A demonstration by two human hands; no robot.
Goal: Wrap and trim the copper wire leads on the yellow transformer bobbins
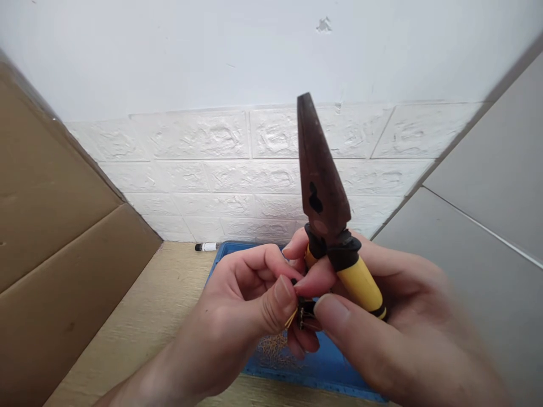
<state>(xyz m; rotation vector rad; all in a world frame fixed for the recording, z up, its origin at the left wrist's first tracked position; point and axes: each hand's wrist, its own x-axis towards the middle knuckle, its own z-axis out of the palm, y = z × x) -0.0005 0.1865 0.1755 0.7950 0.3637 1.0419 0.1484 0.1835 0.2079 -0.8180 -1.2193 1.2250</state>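
Note:
Needle-nose pliers [323, 164] with rusty brown jaws and yellow-and-black handles point upward, jaws closed. My right hand [382, 333] is closed around their handles. Its thumb and fingers also grip a small dark part [307, 311] with a row of fine metal pins. My left hand [250, 311] is closed in a pinch at that part's left side, fingertips meeting those of the right. Thin yellow strands [291, 319] stick out below the left thumb. Fingers hide most of the small part, so its exact kind cannot be told.
Beneath my hands a blue tray [339, 367] holds many tiny gold-coloured pieces [274, 347]. A small black-and-white cylinder [206, 247] lies by its back left corner. Cardboard [55, 226] stands at left, a white brick-patterned wall [220, 175] behind, grey panels [479, 226] at right.

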